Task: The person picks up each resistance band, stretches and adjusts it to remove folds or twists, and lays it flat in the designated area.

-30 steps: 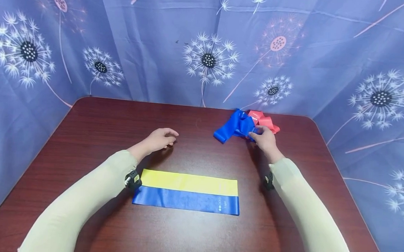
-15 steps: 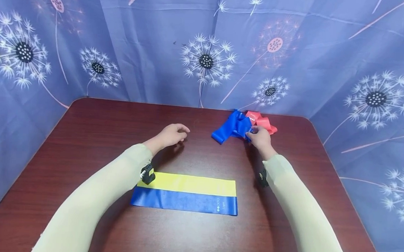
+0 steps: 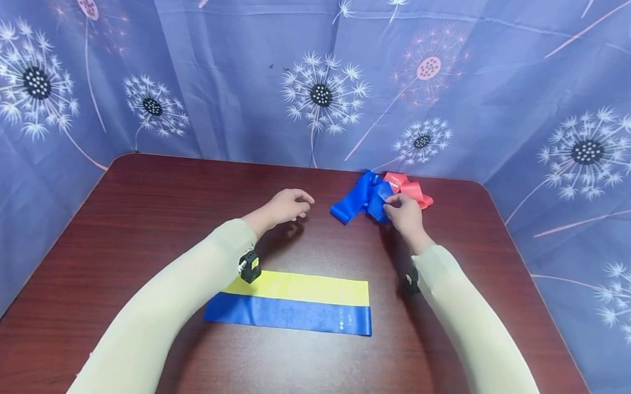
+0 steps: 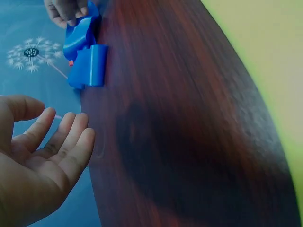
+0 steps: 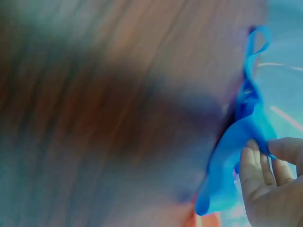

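A crumpled blue resistance band point(image 3: 354, 203) lies near the back right of the table. My right hand point(image 3: 407, 217) pinches part of it between thumb and fingers; the right wrist view shows the blue band point(image 5: 227, 151) bunched and looped at the fingertips. A red resistance band point(image 3: 412, 189) lies right behind it, partly hidden by the blue one and the hand. Left of the blue band, my left hand point(image 3: 288, 205) hovers over the table with fingers loosely bent and holding nothing. In the left wrist view the left hand point(image 4: 49, 161) shows its palm and relaxed fingers.
A yellow resistance band point(image 3: 306, 287) and a blue band marked Light point(image 3: 289, 313) lie flat side by side at the front middle of the brown table point(image 3: 151, 201). My left forearm passes over their left end. A dandelion-print curtain point(image 3: 247, 70) hangs behind and at the sides.
My left hand has moved right, towards the crumpled blue band. The right hand keeps its pinch, and the part it holds has shifted and spread slightly.
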Action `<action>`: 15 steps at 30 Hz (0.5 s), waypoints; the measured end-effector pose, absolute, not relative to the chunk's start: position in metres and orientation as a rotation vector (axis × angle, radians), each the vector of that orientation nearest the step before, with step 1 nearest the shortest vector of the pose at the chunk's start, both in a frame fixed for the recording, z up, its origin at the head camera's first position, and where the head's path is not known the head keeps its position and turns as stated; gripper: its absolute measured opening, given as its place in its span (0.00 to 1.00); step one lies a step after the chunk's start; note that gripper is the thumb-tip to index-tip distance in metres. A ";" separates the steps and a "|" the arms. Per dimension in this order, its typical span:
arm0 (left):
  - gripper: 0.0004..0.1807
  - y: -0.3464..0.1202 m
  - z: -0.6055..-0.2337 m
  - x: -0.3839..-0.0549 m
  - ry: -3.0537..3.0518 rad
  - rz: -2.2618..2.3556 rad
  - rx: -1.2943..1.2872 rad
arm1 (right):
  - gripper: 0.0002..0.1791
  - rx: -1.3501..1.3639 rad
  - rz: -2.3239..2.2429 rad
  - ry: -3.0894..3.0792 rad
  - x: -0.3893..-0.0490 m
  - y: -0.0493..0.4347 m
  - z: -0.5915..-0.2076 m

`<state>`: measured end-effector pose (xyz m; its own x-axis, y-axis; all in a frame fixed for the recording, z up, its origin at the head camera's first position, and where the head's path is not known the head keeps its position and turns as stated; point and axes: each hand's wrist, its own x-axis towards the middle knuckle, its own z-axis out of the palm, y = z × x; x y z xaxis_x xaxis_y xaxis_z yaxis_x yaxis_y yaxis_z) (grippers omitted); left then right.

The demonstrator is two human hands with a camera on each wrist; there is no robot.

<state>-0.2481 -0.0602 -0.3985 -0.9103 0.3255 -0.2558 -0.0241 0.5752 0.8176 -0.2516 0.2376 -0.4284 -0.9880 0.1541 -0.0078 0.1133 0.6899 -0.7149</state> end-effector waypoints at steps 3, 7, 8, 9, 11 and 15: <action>0.21 -0.053 -0.395 -0.248 2.428 1.284 0.267 | 0.16 -0.160 1.222 -2.813 -0.247 0.233 -0.418; 0.22 -0.045 -0.389 -0.247 2.399 1.321 0.281 | 0.16 -0.068 1.291 -2.793 -0.240 0.226 -0.404; 0.23 -0.043 -0.388 -0.247 2.389 1.328 0.287 | 0.16 -0.052 1.311 -2.793 -0.239 0.225 -0.401; 0.23 -0.040 -0.387 -0.247 2.377 1.338 0.295 | 0.17 -0.038 1.327 -2.795 -0.237 0.223 -0.398; 0.23 -0.035 -0.385 -0.247 2.356 1.351 0.313 | 0.17 -0.021 1.392 -2.784 -0.235 0.221 -0.392; 0.23 -0.025 -0.382 -0.247 2.306 1.413 0.344 | 0.19 -0.002 1.565 -2.731 -0.229 0.215 -0.381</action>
